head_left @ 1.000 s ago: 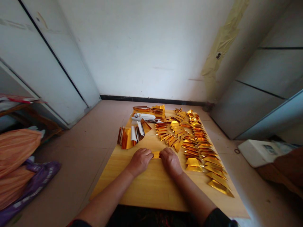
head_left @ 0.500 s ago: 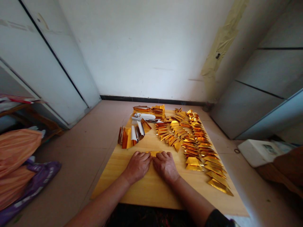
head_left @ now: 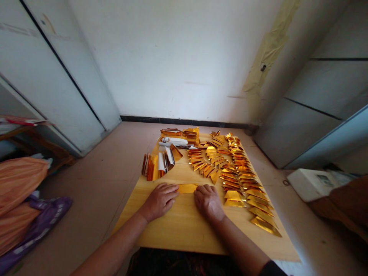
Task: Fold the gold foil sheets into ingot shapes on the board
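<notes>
A folded strip of gold foil paper lies flat on the wooden table between my hands, its middle uncovered. The outstretched fingers of my left hand rest at its left end, with the thumb apart below them. At the right end, my right hand has its fingers curled down on the paper, hiding that end. To the right stand overlapping rows of folded gold paper pieces, each with slanted ends. Behind my left hand is a bundle of gold and white paper sheets.
At the table's far side lie more gold sheets and a white roll-like thing. Orange and purple bags are on the left. A white box stands on the floor at right. A wall rises beyond.
My hands have moved apart along the strip, the left one leftward and the right one rightward, so more gold paper shows. The left fingers have straightened.
</notes>
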The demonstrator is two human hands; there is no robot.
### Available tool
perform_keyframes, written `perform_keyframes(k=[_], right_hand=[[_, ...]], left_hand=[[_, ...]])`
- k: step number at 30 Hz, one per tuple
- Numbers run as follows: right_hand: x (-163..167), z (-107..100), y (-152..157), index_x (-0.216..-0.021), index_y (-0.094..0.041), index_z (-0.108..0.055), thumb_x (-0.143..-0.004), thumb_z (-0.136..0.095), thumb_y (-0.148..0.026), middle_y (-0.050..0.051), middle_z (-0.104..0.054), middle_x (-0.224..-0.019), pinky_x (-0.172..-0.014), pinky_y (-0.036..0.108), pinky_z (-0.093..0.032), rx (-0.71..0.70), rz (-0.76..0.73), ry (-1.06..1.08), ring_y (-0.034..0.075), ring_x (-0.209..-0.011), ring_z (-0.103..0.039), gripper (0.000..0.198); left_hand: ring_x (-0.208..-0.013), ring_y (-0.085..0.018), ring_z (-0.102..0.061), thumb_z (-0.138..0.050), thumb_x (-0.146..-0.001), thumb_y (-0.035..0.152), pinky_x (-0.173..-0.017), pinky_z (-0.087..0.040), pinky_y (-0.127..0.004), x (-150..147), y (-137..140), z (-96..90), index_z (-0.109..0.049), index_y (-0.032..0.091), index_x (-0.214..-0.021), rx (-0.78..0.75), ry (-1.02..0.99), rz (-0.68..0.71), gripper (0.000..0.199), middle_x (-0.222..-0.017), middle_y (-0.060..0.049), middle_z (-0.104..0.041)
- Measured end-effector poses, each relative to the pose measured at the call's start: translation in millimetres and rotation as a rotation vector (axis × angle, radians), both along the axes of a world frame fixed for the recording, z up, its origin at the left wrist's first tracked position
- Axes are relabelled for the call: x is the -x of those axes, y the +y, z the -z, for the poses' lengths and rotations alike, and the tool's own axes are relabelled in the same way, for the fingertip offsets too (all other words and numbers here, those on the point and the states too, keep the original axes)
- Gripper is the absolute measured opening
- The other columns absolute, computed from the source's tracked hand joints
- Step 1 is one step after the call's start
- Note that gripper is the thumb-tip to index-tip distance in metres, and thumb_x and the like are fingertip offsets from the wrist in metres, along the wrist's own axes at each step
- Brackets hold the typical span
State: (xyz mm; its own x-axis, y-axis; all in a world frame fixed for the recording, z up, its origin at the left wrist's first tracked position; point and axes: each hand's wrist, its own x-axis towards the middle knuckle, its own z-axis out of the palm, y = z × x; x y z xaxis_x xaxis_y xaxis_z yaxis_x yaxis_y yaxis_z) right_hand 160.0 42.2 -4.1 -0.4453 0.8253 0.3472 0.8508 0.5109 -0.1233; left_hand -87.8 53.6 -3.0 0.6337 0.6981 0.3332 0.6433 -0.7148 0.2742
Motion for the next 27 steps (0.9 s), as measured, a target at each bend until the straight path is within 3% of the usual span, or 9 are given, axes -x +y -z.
perform_keyframes(k=[4,7,11,15,24,27], right_hand=[[6.9,-0.3,9.8,-0.07,-0.02,-0.058,-0.089,-0.054,-0.024,0.001,-0.059,-0.076,-0.071,0.03,-0.026,0.008,0.041,-0.012,0.016,-0.078,-0.047,0.019],[10.7,-1.3,17.5,-0.071,-0.02,-0.06,-0.086,-0.058,-0.024,0.002,-0.059,-0.077,-0.067,0.03,-0.025,0.019,0.081,-0.033,0.016,-0.075,-0.048,0.015],[12.1,-2.6,22.8,-0.074,-0.02,-0.061,-0.085,-0.06,-0.025,0.001,-0.06,-0.079,-0.067,0.03,-0.026,0.039,0.091,-0.031,0.015,-0.076,-0.049,0.012],[11.8,-5.5,22.9,-0.075,-0.02,-0.062,-0.085,-0.059,-0.025,0.002,-0.061,-0.08,-0.068,0.03,-0.026,0.058,0.101,-0.019,0.016,-0.078,-0.051,0.011],[12.5,-7.6,22.4,-0.075,-0.02,-0.062,-0.084,-0.06,-0.026,0.002,-0.061,-0.082,-0.069,0.029,-0.027,0.088,0.107,-0.038,0.016,-0.079,-0.051,0.011],[12.4,-7.0,21.9,-0.075,-0.02,-0.062,-0.084,-0.059,-0.025,0.003,-0.062,-0.082,-0.069,0.029,-0.027,0.085,0.108,-0.038,0.016,-0.079,-0.051,0.011]], left_hand=[[-0.098,-0.018,-0.062,-0.056,-0.083,0.019,-0.087,-0.046,-0.034,-1.4,7.6,6.7,-0.065,0.021,-0.079,-0.044,-0.145,-0.119,0.01,-0.104,-0.004,-0.069],[-0.085,-0.019,-0.061,-0.062,-0.078,0.02,-0.077,-0.047,-0.033,-10.1,11.2,5.3,-0.057,0.019,-0.065,-0.05,-0.171,-0.235,0.014,-0.091,-0.004,-0.069],[-0.083,-0.019,-0.058,-0.064,-0.076,0.023,-0.077,-0.046,-0.034,-20.5,13.1,2.4,-0.058,0.019,-0.076,-0.023,-0.185,-0.308,0.007,-0.084,-0.003,-0.064],[-0.096,-0.022,-0.057,-0.064,-0.073,0.022,-0.086,-0.047,-0.037,-24.7,18.1,7.8,-0.057,0.018,-0.107,-0.002,-0.272,-0.41,0.035,-0.1,-0.006,-0.062],[-0.092,-0.02,-0.056,-0.061,-0.07,0.014,-0.084,-0.047,-0.035,-30.8,20.7,8.4,-0.066,0.021,-0.085,0.033,-0.273,-0.357,0.017,-0.092,-0.004,-0.061],[-0.094,-0.021,-0.056,-0.061,-0.07,0.013,-0.085,-0.047,-0.037,-31.5,19.9,9.3,-0.065,0.021,-0.095,0.032,-0.265,-0.377,0.027,-0.095,-0.005,-0.061]])
